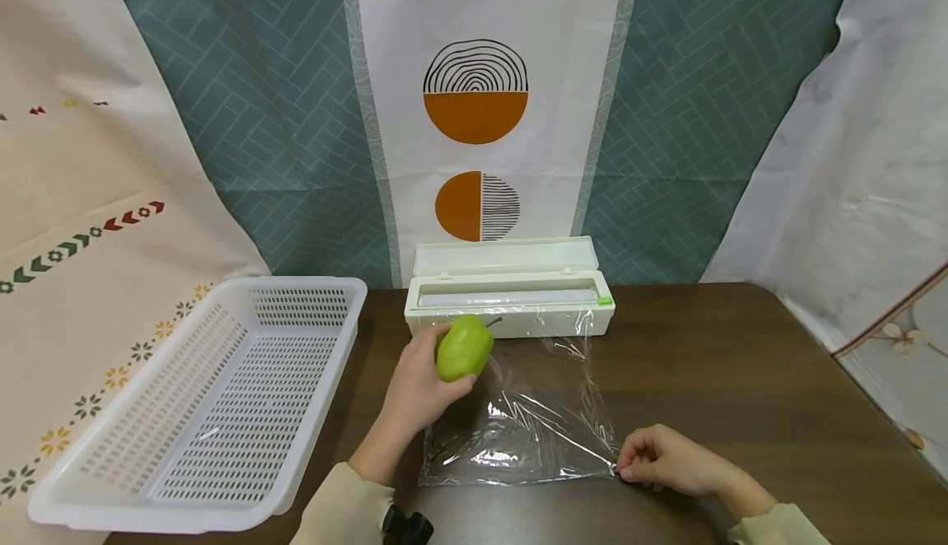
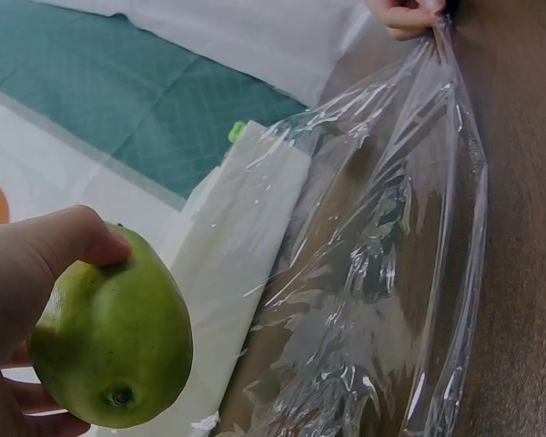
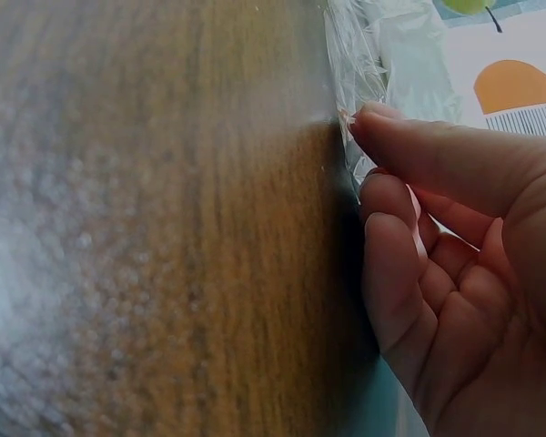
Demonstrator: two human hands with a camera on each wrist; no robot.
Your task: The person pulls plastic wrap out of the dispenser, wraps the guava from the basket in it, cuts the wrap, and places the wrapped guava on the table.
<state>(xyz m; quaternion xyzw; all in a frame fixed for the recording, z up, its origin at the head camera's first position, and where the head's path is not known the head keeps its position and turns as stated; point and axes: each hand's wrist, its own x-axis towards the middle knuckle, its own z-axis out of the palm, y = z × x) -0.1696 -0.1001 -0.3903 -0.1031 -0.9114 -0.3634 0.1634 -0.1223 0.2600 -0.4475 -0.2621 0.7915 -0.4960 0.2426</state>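
My left hand (image 1: 424, 378) grips a green pear (image 1: 464, 348) with a dark stem, holding it above the left part of a clear plastic wrap sheet (image 1: 518, 438). In the left wrist view, thumb and fingers curl round the pear (image 2: 114, 337), whose bottom end faces the camera. My right hand (image 1: 670, 458) pinches the near right corner of the wrap, low over the table; the right wrist view shows thumb and forefinger on the film (image 3: 353, 118). From the white wrap dispenser (image 1: 511, 321), its lid raised, the sheet stretches toward me.
A white perforated plastic basket (image 1: 318, 413) stands on the left. The dark wooden table (image 1: 711, 356) extends to the right of the dispenser. Behind it hangs a patterned cloth (image 1: 296, 117). A green slider (image 1: 605, 300) sits at the dispenser's right end.
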